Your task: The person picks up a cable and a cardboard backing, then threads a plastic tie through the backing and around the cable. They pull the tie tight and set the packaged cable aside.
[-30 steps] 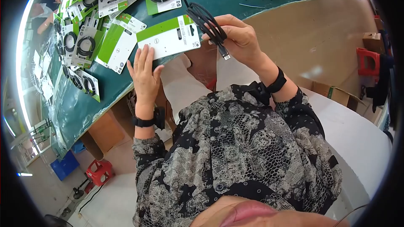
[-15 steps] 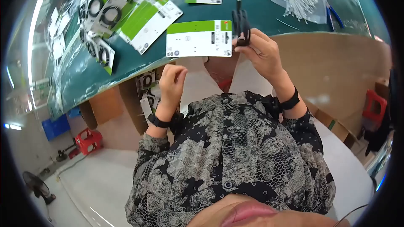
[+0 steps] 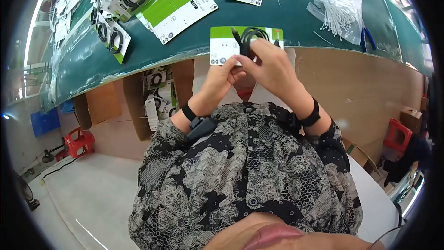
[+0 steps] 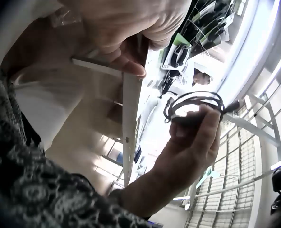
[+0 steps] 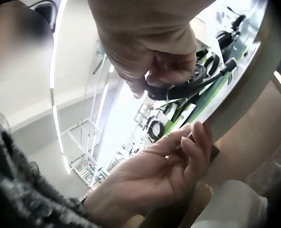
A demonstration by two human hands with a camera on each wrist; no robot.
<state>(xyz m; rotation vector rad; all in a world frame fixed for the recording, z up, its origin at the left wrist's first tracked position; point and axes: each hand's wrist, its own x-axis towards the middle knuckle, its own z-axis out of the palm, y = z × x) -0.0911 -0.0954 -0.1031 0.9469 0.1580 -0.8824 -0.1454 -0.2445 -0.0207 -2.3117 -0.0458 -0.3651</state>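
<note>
The right hand [image 3: 273,65] had brought the coiled cable [image 3: 246,46], gripped in its fingers, from 3 o'clock of the card [image 3: 221,46] to over its face. The left hand [image 3: 216,84], apart from the card half a second earlier, now pinched it near 6 o'clock. That put both pieces together, though fingers hid whether they touched.

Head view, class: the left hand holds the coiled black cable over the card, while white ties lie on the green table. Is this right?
The hand is wrong: in the head view, the right hand holds the coiled black cable over the card. White ties do lie on the green table.
</note>
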